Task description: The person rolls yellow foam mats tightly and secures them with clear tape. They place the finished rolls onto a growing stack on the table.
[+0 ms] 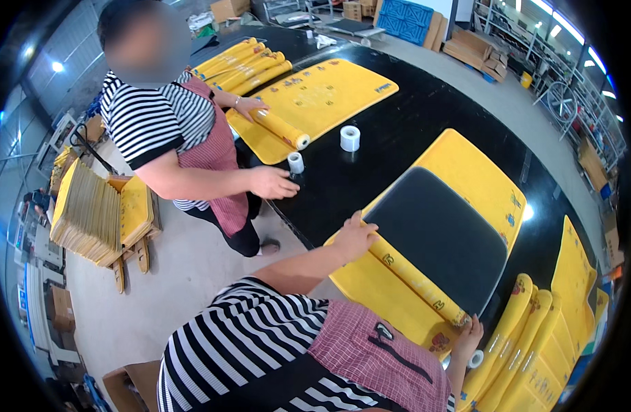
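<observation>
A yellow mat with printed figures, part of it wound into a roll (415,278), lies in front of me on the black table. My left hand (354,237) grips the far-left end of the roll, and my right hand (471,334) is closed round its near-right end. Against the roll's far side lies a dark panel with rounded corners (439,233), with flat yellow mat (466,161) showing beyond it. More flat yellow mat (370,292) extends on my side of the roll. A small white roll of tape (475,358) sits beside my right hand.
Rolled yellow mats (504,336) and flat ones (569,288) lie at the right. Across the table a co-worker (171,130) handles another partly rolled mat (278,127). Two white tape rolls stand between us, one larger (350,139). Stacked mats (89,213) rest on a pallet jack.
</observation>
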Demonstrator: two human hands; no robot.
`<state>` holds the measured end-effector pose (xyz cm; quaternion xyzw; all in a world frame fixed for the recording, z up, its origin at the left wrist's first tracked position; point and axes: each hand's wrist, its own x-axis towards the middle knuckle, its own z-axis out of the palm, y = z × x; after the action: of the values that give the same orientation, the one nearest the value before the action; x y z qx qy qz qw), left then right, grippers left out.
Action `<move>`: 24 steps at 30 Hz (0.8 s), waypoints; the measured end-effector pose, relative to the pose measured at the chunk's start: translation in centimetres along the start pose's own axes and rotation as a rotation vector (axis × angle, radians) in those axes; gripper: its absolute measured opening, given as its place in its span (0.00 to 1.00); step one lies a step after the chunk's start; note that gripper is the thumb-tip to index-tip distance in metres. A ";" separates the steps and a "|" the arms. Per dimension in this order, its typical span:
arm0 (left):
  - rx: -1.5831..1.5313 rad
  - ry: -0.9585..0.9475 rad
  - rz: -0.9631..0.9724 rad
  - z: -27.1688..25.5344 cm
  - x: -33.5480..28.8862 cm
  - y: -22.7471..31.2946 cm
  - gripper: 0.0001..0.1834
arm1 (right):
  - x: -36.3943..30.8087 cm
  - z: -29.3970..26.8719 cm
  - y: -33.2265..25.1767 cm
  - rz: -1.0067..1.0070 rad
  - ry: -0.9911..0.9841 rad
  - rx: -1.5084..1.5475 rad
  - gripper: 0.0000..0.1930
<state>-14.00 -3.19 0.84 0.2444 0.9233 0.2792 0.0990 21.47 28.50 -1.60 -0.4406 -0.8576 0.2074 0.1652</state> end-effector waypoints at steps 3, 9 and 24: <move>-0.064 -0.022 -0.081 -1.3 -0.5 0.8 0.25 | 0.2 -0.1 -0.8 0.140 -0.042 0.167 0.21; -0.363 0.182 -0.088 -0.6 -1.2 0.2 0.30 | -0.4 -0.7 -1.3 0.419 -0.045 0.707 0.24; -0.143 0.209 0.088 0.1 0.3 -2.6 0.25 | -1.3 -0.5 -3.4 0.142 -0.022 0.002 0.30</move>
<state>-15.25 -4.89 -0.74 0.2465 0.8948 0.3721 0.0070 20.09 25.72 0.46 -0.4977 -0.8259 0.2242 0.1410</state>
